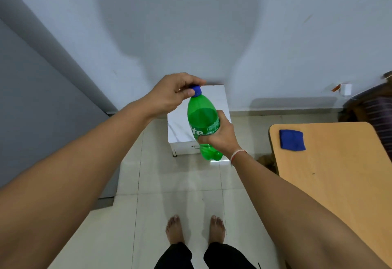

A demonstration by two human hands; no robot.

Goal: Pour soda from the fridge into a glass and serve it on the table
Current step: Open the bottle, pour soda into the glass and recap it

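Head view, two hands (left (pixel 169 96), right (pixel 220 135)), one bottle (pixel 203 120), one cap (pixel 196 90)

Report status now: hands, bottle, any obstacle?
Right hand grips green bottle upright. Left hand on blue cap, still on. No glass visible.

Bare arms & feet, black trousers (pixel 203 256), thread band (pixel 237 155) on right wrist.

A plain room in a home, by the look of it.
Bare feet (pixel 195 229) stand on pale glossy floor tiles (pixel 180 183); a painted wall (pixel 191 24), a small white cabinet (pixel 180 128) against it, and a wooden table (pixel 339 173) carrying a folded blue cloth (pixel 292 139).
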